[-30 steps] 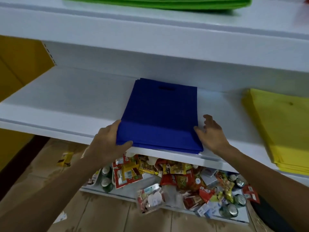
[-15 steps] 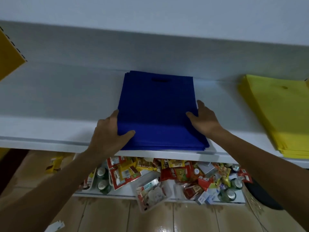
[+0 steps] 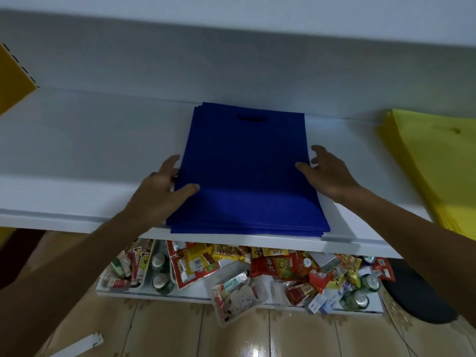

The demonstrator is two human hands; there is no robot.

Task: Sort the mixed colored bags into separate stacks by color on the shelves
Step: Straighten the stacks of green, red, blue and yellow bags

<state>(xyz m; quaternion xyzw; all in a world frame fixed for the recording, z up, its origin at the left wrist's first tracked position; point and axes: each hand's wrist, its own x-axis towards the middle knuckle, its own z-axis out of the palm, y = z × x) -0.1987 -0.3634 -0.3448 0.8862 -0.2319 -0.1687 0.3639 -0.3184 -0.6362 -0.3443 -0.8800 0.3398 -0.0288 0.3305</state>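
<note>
Blue bags: a flat stack (image 3: 247,176) lay on the white shelf (image 3: 90,150), near edge at the front lip, handle cut-out toward the back wall.
Left hand: (image 3: 157,194) was at the stack's left edge, thumb laid on the top bag, fingers extended along the side; spread wide, gripping nothing.
Right hand: (image 3: 327,176) was at the right edge, thumb tip on the top bag, fingers splayed above the shelf just beside the stack; likewise wide.
Yellow bags: a separate stack (image 3: 438,163) lay on the same shelf, well apart to the right.
Lower shelf: (image 3: 154,296) was heaped with snack packets (image 3: 278,266) and green cans (image 3: 358,300).
</note>
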